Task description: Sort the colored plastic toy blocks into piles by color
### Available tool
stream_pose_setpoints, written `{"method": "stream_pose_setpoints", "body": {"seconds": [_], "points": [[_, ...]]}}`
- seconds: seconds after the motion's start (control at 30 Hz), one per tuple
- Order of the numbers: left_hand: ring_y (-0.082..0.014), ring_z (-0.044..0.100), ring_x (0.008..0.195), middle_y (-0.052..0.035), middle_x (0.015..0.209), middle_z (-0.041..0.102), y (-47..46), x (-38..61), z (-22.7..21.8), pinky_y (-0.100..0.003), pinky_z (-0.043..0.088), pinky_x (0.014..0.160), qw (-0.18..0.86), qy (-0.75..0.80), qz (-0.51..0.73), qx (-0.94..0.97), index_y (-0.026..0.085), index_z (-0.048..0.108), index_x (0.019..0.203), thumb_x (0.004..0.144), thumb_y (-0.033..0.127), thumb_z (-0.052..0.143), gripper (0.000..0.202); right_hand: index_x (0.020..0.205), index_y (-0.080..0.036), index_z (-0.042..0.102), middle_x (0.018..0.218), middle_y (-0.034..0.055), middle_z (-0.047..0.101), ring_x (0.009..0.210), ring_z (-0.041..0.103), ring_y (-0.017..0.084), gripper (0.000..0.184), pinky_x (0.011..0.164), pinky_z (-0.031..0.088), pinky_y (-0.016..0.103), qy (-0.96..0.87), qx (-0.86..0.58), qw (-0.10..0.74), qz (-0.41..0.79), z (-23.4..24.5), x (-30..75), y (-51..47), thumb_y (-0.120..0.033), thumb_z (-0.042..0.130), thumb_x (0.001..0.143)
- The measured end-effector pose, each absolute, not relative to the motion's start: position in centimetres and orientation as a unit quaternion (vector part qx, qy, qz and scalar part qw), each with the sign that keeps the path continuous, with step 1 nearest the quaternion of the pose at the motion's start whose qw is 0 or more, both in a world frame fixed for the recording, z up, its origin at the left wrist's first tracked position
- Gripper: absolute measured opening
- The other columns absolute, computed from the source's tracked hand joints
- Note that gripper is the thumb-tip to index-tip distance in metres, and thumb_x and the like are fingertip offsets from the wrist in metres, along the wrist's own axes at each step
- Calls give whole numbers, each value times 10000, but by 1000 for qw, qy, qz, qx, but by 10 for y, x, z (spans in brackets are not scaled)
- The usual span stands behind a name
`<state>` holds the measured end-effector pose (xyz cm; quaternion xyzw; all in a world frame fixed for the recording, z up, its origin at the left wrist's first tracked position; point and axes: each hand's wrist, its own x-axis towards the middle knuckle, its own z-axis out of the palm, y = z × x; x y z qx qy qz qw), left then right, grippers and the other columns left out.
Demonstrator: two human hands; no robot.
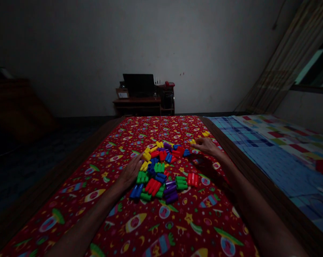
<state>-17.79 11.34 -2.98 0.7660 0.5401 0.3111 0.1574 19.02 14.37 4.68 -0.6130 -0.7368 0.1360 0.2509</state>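
A heap of plastic toy building blocks (159, 167) lies on a red patterned cloth (134, 223), in red, green, blue, yellow and purple tube-like shapes. At the heap's left edge my left hand (131, 172) lies with its fingers stretched along the blocks, close to a yellow block (147, 156); nothing shows in its grip. Right of the heap, my right hand (206, 146) pinches a small yellow block (193, 142) between thumb and fingers. Just beyond that hand lies another yellow block (205, 134). A red block (193, 179) and a green block (181, 182) sit at the near right side.
The cloth covers a long table with dark brown edges (220, 132). To the right is a bed with a blue checked sheet (247, 157). By the far wall stands a desk (137, 103) with a black monitor (139, 85) and a red telephone (169, 84).
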Motion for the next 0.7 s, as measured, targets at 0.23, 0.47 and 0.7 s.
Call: {"method": "stream_pose_setpoints", "body": {"seconds": [0.23,0.47,0.7], "points": [[-263,454,1332,-125,1441,496,111,-178,-30,-445,340,1140,164,547,315,758,112,446,1395,935,551,209,678,1118,-108,651,804,95,709,734,632,212,366,684,427,286,-638,-673,374,18,22,215,152,-350,572,856],[-244,412,1366,-115,1467,469,111,-182,-36,-439,299,1160,170,543,319,758,136,429,1415,954,524,228,635,943,-170,701,862,48,713,754,629,149,181,664,432,228,-864,-402,278,123,24,107,113,-178,530,886],[-251,465,1326,-122,1423,518,113,-179,-33,-442,352,1130,161,538,324,762,132,473,1379,940,509,237,624,1125,-159,632,1104,113,650,998,543,217,258,735,434,277,-911,-383,154,-7,-2,71,98,-165,538,884]]}}
